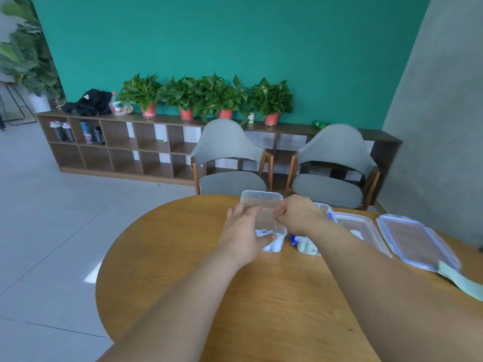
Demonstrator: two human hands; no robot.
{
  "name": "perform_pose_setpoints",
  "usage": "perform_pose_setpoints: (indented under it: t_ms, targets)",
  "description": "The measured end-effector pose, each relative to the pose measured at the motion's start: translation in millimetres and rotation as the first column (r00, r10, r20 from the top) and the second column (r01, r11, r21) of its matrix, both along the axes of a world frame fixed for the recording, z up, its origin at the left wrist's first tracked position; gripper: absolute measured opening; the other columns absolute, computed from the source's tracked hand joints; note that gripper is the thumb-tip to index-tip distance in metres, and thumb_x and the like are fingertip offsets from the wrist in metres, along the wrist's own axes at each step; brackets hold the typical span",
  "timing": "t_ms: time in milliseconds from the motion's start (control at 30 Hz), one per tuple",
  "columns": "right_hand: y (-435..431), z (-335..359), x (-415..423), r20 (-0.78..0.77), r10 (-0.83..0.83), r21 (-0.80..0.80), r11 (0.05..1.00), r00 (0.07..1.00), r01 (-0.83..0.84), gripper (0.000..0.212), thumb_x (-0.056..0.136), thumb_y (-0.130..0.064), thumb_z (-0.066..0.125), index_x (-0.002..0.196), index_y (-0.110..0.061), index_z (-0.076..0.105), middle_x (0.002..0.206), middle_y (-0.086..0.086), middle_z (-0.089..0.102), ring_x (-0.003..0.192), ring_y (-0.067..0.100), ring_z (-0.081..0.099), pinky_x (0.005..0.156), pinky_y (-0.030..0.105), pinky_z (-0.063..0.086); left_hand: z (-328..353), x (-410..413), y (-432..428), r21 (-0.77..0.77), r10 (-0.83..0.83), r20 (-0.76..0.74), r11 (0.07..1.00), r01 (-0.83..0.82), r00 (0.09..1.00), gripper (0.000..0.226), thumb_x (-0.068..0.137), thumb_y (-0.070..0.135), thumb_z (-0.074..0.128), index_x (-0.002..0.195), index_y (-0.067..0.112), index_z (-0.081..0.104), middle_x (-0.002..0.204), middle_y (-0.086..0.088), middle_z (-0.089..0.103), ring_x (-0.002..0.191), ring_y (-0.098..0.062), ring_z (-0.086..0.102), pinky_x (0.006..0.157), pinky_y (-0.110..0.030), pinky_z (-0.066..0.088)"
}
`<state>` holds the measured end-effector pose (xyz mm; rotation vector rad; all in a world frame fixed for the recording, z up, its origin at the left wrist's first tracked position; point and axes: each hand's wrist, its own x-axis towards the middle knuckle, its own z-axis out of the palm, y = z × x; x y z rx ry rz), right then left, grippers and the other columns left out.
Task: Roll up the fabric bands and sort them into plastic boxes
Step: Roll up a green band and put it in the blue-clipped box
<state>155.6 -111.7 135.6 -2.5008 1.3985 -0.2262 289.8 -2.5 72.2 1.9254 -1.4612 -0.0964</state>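
This looks like an office lounge or break area rather than a home. A round wooden surface (183, 257) stands near, with two matching grey upholstered armchairs (230, 152) on wooden frames pulled up at its far side. Behind them a long low cubby shelf (117, 147) runs along a teal wall (235, 35). A row of leafy potted plants (187, 100) in red pots lines its top. At the far left, drink bottles (62, 130) sit in the cubbies, and a black bag (91, 101) lies on top of the shelf beside a water bottle (116, 104). The floor (52, 205) is large pale grey tiles. A tall plant (23, 53) in a white pot and a metal-legged stool (13, 103) stand at the far left.
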Motion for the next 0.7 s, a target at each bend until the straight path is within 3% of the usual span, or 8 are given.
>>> perform_pose_setpoints:
  t_ms: [233, 367, 700]
  targets:
    - [38.4, 8.5, -64.5, -0.078, -0.085, -0.074, 0.994, 0.993, 0.079, 0.029, 0.095, -0.016, 0.052, 0.099, -0.027, 0.079, 0.100, 0.001, 0.075, 0.087, 0.024, 0.071, 0.077, 0.036, 0.063, 10.1, -48.6, 16.5, 0.022, -0.135, 0.008, 0.991, 0.134, 0.991, 0.079, 0.080, 0.055, 0.083, 0.147, 0.030, 0.051, 0.141, 0.009, 0.045, 0.135, -0.017, 0.037, 0.111, -0.038, 0.043]
    - [56.0, 4.3, -113.1, -0.002, -0.176, -0.032, 0.984, 0.984, 0.176, 0.020, 0.099, -0.029, 0.057, 0.106, -0.030, 0.076, 0.098, 0.000, 0.073, 0.089, 0.021, 0.069, 0.077, 0.033, 0.059, 9.9, -88.9, 17.4, 0.042, -0.234, 0.043, 0.972, 0.232, 0.971, 0.082, 0.081, 0.053, 0.083, 0.151, 0.030, 0.048, 0.146, 0.011, 0.044, 0.139, -0.015, 0.036, 0.111, -0.035, 0.040]
    - [75.3, -23.9, -254.4, 0.008, -0.407, 0.021, 0.913, 0.913, 0.407, 0.020, 0.098, -0.036, 0.061, 0.114, -0.033, 0.073, 0.105, -0.002, 0.070, 0.083, 0.020, 0.067, 0.066, 0.029, 0.052, -12.8, -215.8, 10.8, 0.125, -0.449, 0.117, 0.892, 0.435, 0.886, 0.075, 0.088, 0.053, 0.076, 0.152, 0.031, 0.046, 0.151, 0.012, 0.041, 0.142, -0.015, 0.039, 0.115, -0.033, 0.037]
